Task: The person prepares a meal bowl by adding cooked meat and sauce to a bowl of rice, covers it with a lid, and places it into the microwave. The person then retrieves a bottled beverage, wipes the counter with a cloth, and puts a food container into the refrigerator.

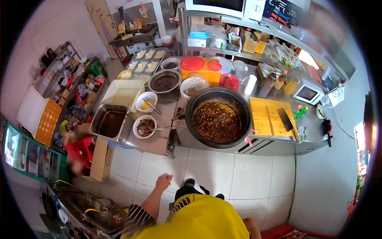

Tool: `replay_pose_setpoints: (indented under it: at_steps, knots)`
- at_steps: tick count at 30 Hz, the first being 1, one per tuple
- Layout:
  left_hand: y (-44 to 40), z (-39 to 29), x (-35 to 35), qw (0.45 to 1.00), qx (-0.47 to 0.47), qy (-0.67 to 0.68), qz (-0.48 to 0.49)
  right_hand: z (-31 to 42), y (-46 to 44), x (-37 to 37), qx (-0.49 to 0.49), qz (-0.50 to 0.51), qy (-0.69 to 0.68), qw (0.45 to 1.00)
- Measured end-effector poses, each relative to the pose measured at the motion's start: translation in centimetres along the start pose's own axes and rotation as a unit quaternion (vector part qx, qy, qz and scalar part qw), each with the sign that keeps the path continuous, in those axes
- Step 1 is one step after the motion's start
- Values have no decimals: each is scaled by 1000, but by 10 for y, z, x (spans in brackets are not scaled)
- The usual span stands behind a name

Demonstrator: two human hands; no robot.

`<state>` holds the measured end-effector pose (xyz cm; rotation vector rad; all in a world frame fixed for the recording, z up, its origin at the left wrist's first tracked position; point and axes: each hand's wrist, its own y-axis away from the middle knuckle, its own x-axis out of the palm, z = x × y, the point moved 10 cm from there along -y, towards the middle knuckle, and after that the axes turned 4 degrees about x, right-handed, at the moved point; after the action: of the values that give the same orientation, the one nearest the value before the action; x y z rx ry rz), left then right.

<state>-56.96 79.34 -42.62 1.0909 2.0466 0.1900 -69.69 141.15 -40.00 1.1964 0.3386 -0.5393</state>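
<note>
My left hand [164, 181] hangs over the tiled floor in front of my body. Its fingers look loosely curled, with nothing visible in them. Of my right arm only a bit shows at the bottom edge; that hand is out of sight. Ahead of me a large black pot [190, 127] of dark sauce with yellow bits sits at the counter's front. To its left are a white bowl [137, 135] of brown bits with a ladle [158, 129] in it, and another white bowl [139, 102] with tongs [153, 106]. Neither hand touches these.
A cleaver [285, 119] lies on a wooden cutting board [258, 115] right of the pot. A metal pan [95, 127] of brown liquid is at the left. A person in red [81, 151] is beside a cardboard box [101, 165]. Shelves [254, 55] stand behind the counter.
</note>
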Motion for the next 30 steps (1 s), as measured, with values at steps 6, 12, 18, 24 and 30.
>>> replay_pose_setpoints:
  at_steps: [6, 12, 18, 24, 30]
  knots:
    - [90, 81, 118, 950, -37, -219, 221, -116, -40, -30, 128, 2, -235, 964]
    - [143, 70, 154, 958, -43, -196, 203, -174, -48, -57, 102, -2, -243, 965]
    - [151, 4, 157, 970, -57, -165, 167, -203, -50, -67, 119, -1, -121, 986]
    - [161, -44, 170, 974, -69, -125, 174, -201, -26, -85, 146, -81, -184, 969]
    - [145, -54, 186, 966, 34, -212, 147, -241, -14, -56, 140, -73, -182, 971]
